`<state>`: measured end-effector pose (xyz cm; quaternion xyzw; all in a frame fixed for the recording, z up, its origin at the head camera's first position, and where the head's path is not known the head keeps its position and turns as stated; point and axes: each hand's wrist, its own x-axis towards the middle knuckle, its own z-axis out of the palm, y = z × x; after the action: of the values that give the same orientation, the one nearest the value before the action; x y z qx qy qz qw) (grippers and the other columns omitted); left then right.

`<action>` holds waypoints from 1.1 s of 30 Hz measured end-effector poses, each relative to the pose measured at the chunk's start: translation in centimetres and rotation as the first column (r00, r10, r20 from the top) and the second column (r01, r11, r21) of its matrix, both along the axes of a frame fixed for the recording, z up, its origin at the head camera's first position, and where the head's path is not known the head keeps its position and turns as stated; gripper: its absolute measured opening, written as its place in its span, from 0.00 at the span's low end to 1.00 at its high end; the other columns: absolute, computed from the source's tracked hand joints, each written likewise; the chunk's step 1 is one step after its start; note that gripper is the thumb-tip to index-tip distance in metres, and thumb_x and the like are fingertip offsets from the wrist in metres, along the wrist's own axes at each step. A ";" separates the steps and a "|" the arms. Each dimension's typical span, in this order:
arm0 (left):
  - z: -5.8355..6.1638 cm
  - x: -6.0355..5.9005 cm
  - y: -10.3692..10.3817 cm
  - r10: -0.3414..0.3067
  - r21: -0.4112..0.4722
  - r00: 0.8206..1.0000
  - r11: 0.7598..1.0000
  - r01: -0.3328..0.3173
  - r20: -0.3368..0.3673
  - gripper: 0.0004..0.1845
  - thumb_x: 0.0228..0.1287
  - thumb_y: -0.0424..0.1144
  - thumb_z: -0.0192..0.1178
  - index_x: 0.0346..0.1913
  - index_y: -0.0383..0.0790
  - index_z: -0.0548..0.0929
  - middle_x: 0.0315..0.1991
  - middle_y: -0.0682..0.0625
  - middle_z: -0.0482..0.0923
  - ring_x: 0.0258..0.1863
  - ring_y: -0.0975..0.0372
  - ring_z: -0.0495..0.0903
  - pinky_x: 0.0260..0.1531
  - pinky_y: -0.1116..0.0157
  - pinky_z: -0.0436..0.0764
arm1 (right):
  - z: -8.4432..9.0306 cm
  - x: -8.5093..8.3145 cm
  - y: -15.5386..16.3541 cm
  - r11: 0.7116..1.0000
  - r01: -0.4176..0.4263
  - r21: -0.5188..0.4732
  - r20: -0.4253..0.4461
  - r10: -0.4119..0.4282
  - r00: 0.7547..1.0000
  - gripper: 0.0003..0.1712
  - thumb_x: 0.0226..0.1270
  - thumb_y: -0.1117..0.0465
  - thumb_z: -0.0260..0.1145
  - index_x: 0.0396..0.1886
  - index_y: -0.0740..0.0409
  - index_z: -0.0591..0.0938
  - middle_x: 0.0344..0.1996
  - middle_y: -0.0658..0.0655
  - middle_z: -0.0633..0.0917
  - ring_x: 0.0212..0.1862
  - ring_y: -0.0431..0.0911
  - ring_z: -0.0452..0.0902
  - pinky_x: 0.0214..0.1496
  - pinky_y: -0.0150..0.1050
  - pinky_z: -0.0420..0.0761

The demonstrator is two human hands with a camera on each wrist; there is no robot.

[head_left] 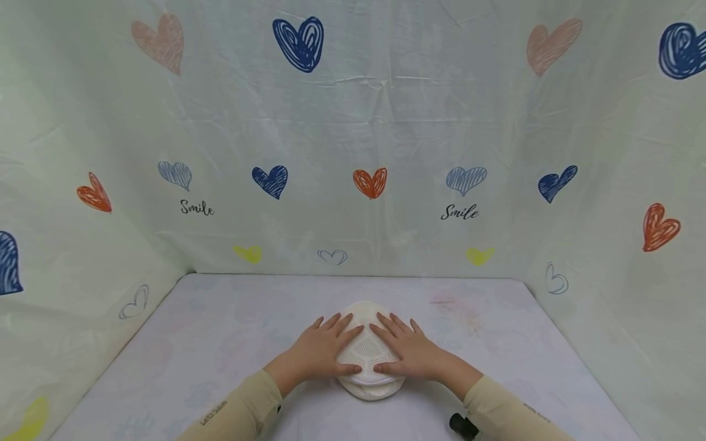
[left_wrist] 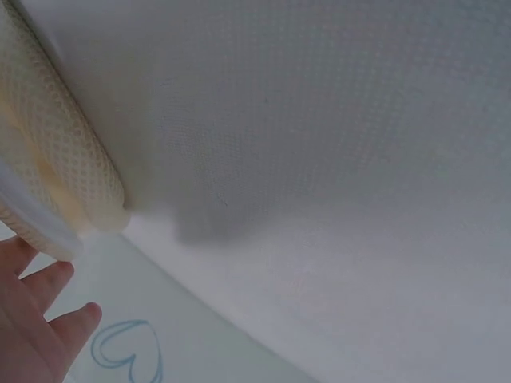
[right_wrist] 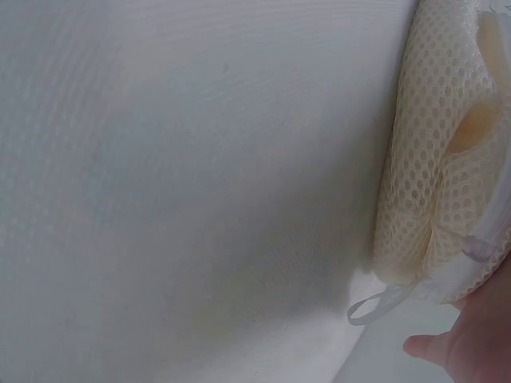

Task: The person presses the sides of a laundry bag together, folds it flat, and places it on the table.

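Note:
A cream mesh laundry bag (head_left: 368, 352), rounded and puffed up, lies on the table at the front middle in the head view. My left hand (head_left: 324, 350) rests on its left side, fingers spread and thumb near the front edge. Mirroring it, my right hand (head_left: 415, 351) lies over the right side with fingers fanned out. The left wrist view catches the bag's mesh side (left_wrist: 68, 120) above the fingers (left_wrist: 56, 279). In the right wrist view, a whitish zipper band (right_wrist: 471, 271) runs along the bag, with a small loop (right_wrist: 371, 311) at its end.
The white table (head_left: 248, 331) carries faint coloured smudges and a reddish mark (head_left: 458, 309) at the back right. A pale curtain (head_left: 386, 122) printed with hearts hangs behind it and at both sides. A black device (head_left: 463, 425) sits by my right sleeve.

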<state>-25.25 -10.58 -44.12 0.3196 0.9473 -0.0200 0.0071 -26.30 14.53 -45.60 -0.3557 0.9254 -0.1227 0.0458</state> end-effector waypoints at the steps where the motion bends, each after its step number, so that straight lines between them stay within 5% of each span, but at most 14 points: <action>1: 0.0 0.0 0.0 -0.001 0.004 1.000 1.000 0.001 0.001 0.45 0.62 0.74 0.45 0.76 0.53 0.60 0.75 0.45 0.54 0.73 0.49 0.56 0.65 0.44 0.61 | 0.0 0.0 0.0 1.000 -0.001 -0.001 0.001 0.001 1.000 0.49 0.66 0.29 0.51 0.77 0.52 0.57 0.77 0.60 0.51 0.75 0.63 0.43 0.66 0.72 0.48; 33: -1.5 0.1 0.2 0.001 0.022 1.000 1.000 0.000 -0.015 0.44 0.62 0.74 0.46 0.76 0.53 0.60 0.76 0.45 0.53 0.73 0.48 0.55 0.64 0.44 0.63 | -0.9 0.2 0.1 1.000 0.010 -0.007 0.032 -0.010 0.999 0.50 0.66 0.28 0.52 0.78 0.51 0.56 0.77 0.60 0.48 0.75 0.62 0.41 0.65 0.73 0.48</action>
<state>-25.14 -10.34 -45.60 0.3192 0.9476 -0.0122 -0.0033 -26.09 14.61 -46.45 -0.3493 0.9259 -0.1318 0.0586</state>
